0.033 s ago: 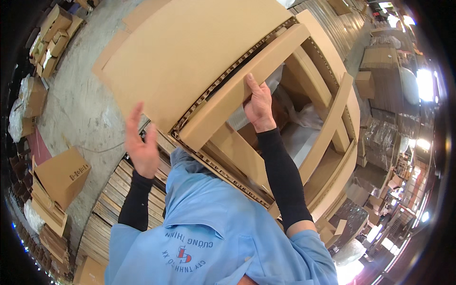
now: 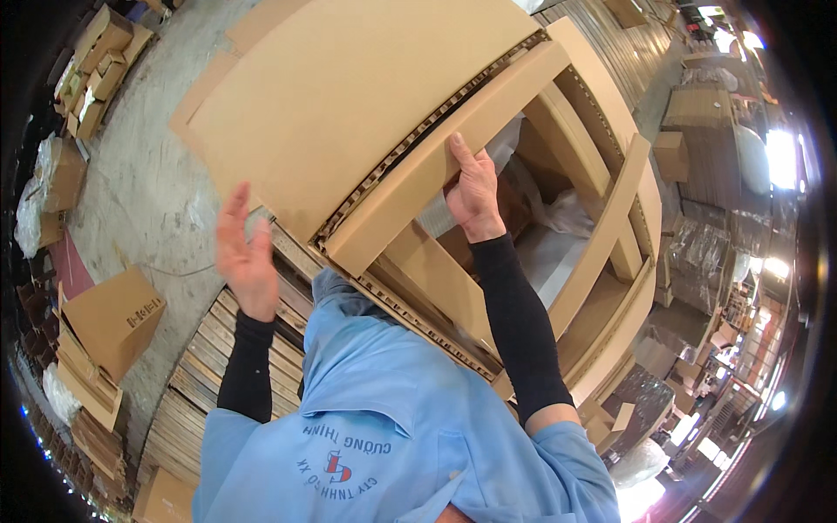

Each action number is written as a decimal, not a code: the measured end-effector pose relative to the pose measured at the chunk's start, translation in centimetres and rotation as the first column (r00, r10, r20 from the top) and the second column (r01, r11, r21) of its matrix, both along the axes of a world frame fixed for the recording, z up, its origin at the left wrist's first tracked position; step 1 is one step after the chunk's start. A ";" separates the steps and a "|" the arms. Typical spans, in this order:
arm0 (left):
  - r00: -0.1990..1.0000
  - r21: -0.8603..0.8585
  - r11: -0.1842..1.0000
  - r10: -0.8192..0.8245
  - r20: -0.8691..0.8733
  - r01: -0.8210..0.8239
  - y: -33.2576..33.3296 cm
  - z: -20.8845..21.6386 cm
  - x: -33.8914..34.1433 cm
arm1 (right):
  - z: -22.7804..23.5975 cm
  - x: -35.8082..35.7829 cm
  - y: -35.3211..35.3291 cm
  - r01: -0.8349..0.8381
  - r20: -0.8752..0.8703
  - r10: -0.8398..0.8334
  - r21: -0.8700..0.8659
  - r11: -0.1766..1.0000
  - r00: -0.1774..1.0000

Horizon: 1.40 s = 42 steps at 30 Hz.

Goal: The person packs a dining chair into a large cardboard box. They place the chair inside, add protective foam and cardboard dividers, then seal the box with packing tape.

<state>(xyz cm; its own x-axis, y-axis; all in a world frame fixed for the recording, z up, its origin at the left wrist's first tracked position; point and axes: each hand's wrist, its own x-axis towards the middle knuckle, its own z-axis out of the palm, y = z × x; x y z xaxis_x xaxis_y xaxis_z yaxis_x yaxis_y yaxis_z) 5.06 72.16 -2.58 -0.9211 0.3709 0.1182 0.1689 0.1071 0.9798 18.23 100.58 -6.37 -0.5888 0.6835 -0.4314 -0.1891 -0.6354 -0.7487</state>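
A large brown cardboard crate (image 2: 349, 105) with honeycomb-edged walls stands in front of me on a wooden pallet (image 2: 205, 370). My right hand (image 2: 475, 187) grips the edge of a long cardboard flap (image 2: 418, 196) lying across the crate's open top, with the fingers curled over its inner side. My left hand (image 2: 247, 253) is raised beside the crate's near left corner, fingers spread, holding nothing and just clear of the wall. Inside the crate lies something wrapped in white plastic (image 2: 545, 240). Both forearms wear black sleeves.
An open cardboard box (image 2: 113, 318) and stacks of flat cardboard (image 2: 87, 410) sit at the left on the concrete floor (image 2: 131, 183). More boxes (image 2: 91, 61) are at the far left. Wrapped stacks and cartons (image 2: 697, 253) crowd the right side.
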 end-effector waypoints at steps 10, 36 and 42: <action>0.642 -0.499 0.690 -0.705 -0.301 0.524 10.2 3.3 2.0 | -1.2 -1.9 1.2 -0.002 0.043 -0.006 0.181 0.984 0.999; 0.490 -0.382 0.429 -0.868 0.075 0.818 12.8 0.4 -1.5 | -1.0 7.4 -2.9 -0.863 0.436 0.773 0.013 0.506 0.460; 0.424 -0.633 0.392 -0.899 -0.109 0.667 12.9 0.5 -0.8 | -1.9 7.1 -3.2 -0.863 0.409 0.792 -0.018 0.504 0.454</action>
